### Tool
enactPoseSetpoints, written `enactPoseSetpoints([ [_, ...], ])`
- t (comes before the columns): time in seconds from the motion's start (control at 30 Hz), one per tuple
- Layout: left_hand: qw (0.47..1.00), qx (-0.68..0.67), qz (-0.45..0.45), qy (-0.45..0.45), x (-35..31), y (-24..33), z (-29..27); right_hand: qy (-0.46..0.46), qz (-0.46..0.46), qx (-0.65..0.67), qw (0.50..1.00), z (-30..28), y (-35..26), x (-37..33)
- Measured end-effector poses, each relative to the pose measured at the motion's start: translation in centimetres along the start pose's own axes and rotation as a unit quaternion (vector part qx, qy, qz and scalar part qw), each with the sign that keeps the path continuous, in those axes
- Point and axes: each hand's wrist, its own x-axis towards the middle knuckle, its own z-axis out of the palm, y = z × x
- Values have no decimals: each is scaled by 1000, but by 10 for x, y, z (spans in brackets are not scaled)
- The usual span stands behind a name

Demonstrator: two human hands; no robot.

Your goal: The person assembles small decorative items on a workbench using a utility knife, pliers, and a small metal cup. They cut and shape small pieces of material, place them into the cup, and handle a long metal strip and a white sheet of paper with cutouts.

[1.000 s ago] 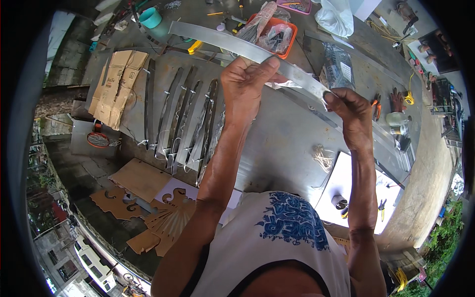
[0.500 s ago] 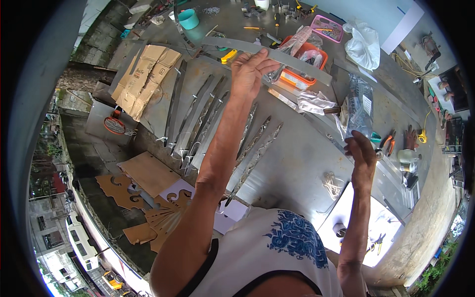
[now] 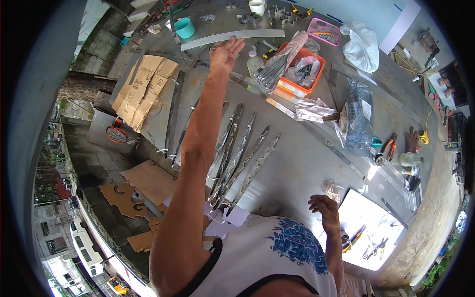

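In my left hand (image 3: 225,53), stretched far out over the metal table (image 3: 292,163), is a long flat grey metal strip (image 3: 262,34). The fingers pinch it left of its middle, and it lies crosswise beyond the hand. My right hand (image 3: 326,212) is drawn back near my body, fingers loosely curled and apart, with nothing visible in it. Beside it are a small bundle of pale string (image 3: 332,189) and a bright white sheet (image 3: 363,210) with pliers on it. Several narrow dark bars in clear plastic (image 3: 242,153) lie side by side right of my left forearm; the forearm hides others.
An orange basket (image 3: 317,79) holds plastic-wrapped pieces, with a clear bottle (image 3: 255,63) beside it. Folded cardboard (image 3: 143,91) lies left, a turquoise pot (image 3: 185,28) at the back. A plastic-wrapped package (image 3: 359,119) and orange-handled pliers (image 3: 391,146) lie right.
My left hand has carried the metal strip left and farther out, uncovering the bottle and basket. My right hand has drawn back from the plastic-wrapped package toward my body.
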Motion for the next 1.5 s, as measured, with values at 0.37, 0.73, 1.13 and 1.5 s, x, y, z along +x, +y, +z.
enactPoseSetpoints([
  [0.37, 999, -16, -10, 41, 74, 2, -11, -5, 94, -29, 995, -13, 34, -32],
  [0.73, 989, 28, -76, 123, 108, -21, -11, 40, 120, 20, 992, -15, 50, -33],
  [1.13, 977, 49, -161, 128, 132, -79, -66, 45, 147, 49, 987, -16, 55, -24],
  [1.5, 972, 67, -170, 150, 170, -92, -75, 47, 167, 59, 983, -24, 59, -15],
])
